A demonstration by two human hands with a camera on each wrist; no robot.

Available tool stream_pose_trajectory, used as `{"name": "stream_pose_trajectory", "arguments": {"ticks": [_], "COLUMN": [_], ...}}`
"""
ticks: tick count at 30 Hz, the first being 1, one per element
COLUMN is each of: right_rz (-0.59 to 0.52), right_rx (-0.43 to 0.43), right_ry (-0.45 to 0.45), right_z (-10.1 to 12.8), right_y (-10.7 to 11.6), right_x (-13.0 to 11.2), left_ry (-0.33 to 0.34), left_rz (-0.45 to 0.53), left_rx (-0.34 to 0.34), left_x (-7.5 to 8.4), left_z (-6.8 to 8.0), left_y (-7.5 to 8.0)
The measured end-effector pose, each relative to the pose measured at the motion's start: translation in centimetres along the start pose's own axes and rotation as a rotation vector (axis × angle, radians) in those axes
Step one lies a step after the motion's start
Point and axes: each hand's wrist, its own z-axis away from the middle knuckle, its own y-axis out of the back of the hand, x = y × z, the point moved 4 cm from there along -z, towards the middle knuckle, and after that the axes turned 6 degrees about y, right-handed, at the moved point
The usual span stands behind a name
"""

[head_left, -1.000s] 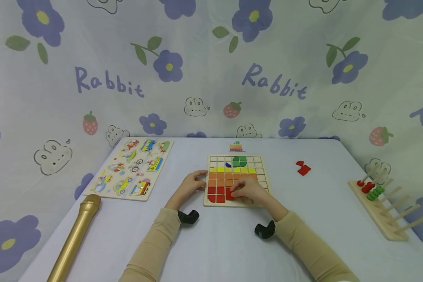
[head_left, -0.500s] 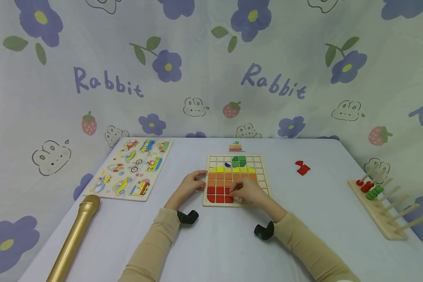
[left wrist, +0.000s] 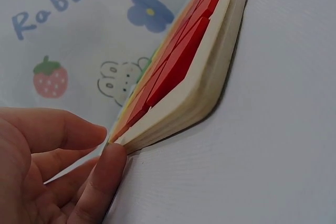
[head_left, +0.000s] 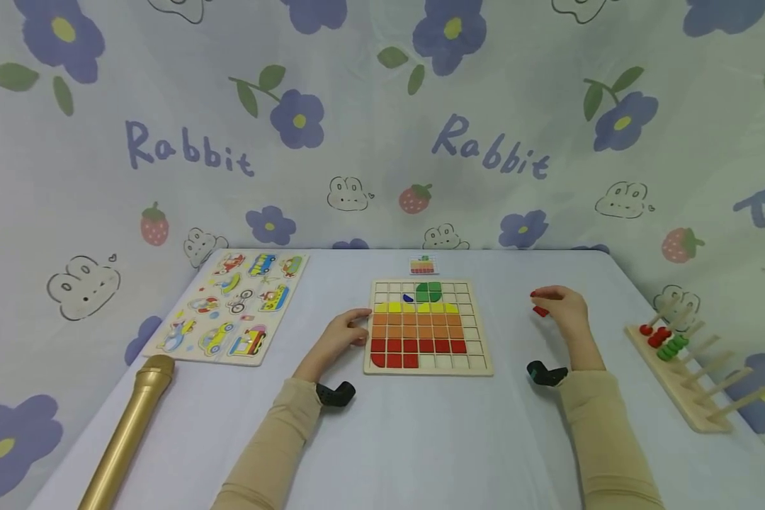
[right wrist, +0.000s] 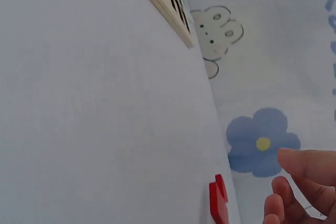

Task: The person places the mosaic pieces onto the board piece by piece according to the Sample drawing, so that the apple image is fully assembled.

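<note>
In the head view a square wooden grid board (head_left: 478, 365) lies mid-table, with green, blue, yellow, orange and red tiles set in its cells. Its lowest row has three red tiles (head_left: 394, 360) at the left, the first with a rounded corner. My left hand (head_left: 341, 338) is beside the board's left edge, index fingertip and thumb touching it; the left wrist view shows both right at the rim. Over at the right, my right hand (head_left: 564, 309) is at the loose red tiles (head_left: 540, 311), partly covering them. Its fingers and thumb stand apart and hold nothing in the right wrist view.
A small pattern card (head_left: 423, 265) lies behind the board. At left are a vehicle puzzle board (head_left: 229, 312) and a gold microphone (head_left: 130, 425). A wooden peg rack (head_left: 676, 382) with red and green beads stands at the right. A printed cloth (head_left: 382, 127) hangs behind.
My right hand has left the grid board and moved right to the loose red tiles. The third red tile in the lowest row now lies uncovered. My left hand stays at the board's edge.
</note>
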Motion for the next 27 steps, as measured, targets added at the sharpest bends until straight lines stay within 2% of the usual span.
{"name": "stream_pose_trajectory", "arguments": {"ticks": [3,6,16,23,27], "right_rz": [-0.005,0.016,0.253,0.272,0.274], "right_rx": [0.034,0.031,-0.049,0.037,0.043], "right_ry": [-0.078,-0.116,-0.025,0.051,0.089], "right_z": [0.1,0.3,0.5,0.3,0.0], "right_y": [0.5,0.4,-0.2,-0.5,-0.4], "right_x": [1.5,2.5,2.8,2.9,3.0], "left_ry": [0.002,0.013,0.01,0.007,0.012], "left_rz": [0.004,0.005,0.002,0.004,0.02], "left_rx": [-0.004,-0.011,-0.001,-0.007,-0.002], "left_x": [-0.2,-0.2,0.1,0.0,0.1], "left_z": [0.0,0.1,0.0,0.3,0.3], "left_y": [-0.1,-0.3,-0.2,-0.1,0.0]}}
